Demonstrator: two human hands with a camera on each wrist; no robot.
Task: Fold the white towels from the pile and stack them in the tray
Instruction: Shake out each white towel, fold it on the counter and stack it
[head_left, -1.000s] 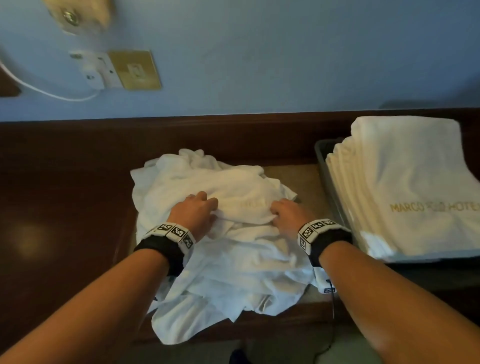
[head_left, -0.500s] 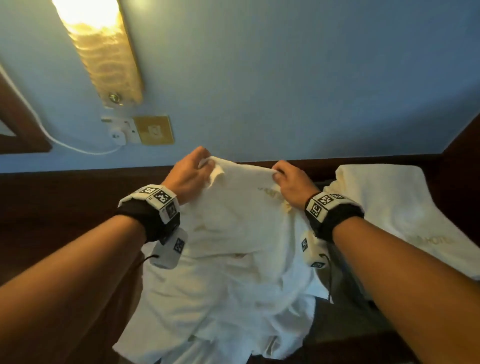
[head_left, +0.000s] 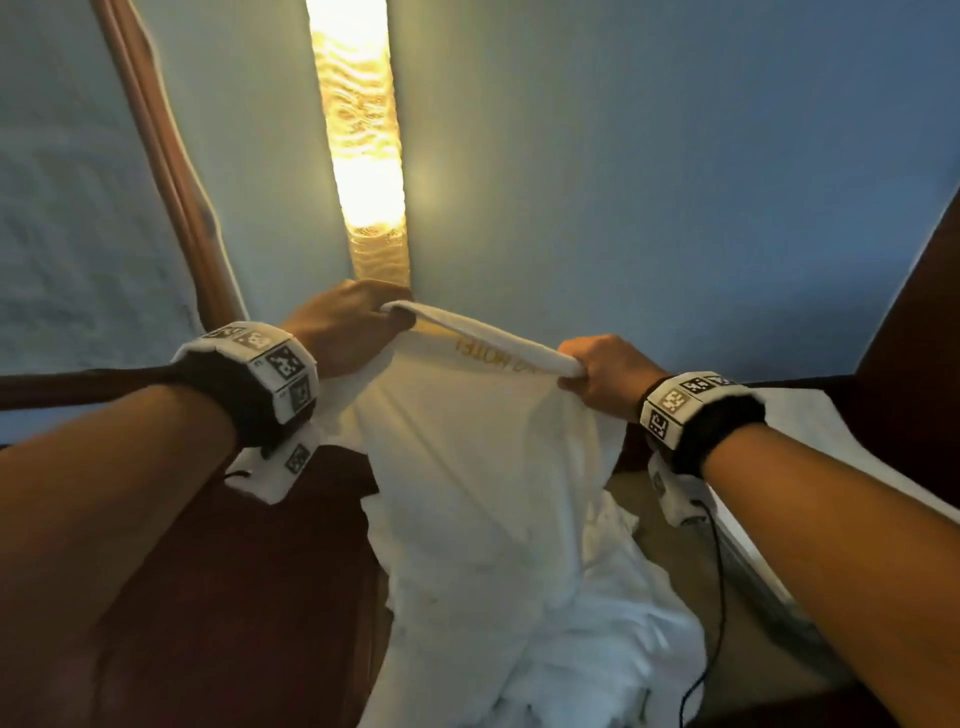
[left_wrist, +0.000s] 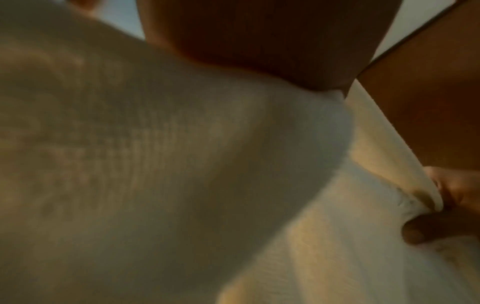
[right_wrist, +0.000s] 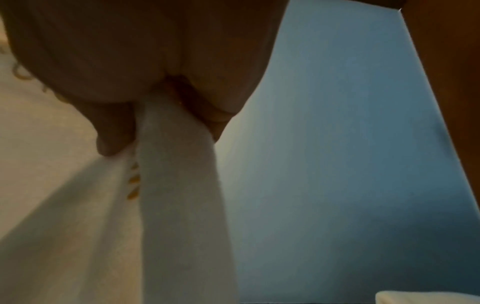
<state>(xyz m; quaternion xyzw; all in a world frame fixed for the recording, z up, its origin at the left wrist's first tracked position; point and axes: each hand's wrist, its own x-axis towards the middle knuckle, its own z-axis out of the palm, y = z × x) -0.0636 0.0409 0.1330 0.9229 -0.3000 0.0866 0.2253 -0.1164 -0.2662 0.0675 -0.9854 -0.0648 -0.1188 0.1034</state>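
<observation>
mid-frame in the head view, a white terry towel with gold lettering (head_left: 467, 441) hangs by its top edge between both hands. the left hand (head_left: 343, 325) has its fingers curled over one end of that edge, and the right hand (head_left: 605, 374) is clamped on the other end, thumb and fingers pinching the rolled hem, as the right wrist view confirms. the towel's lower part still trails down into the rumpled pile of white towels (head_left: 597, 649) at the bottom centre, so it is not yet clear of the heap. at the right edge, a sliver of the stack of folded white towels (head_left: 810, 431) shows, with the grey tray (head_left: 753, 577) rim beneath it. judging from this, several towels are already stacked; this one is lifted but unfolded, and more remain in the pile.
</observation>
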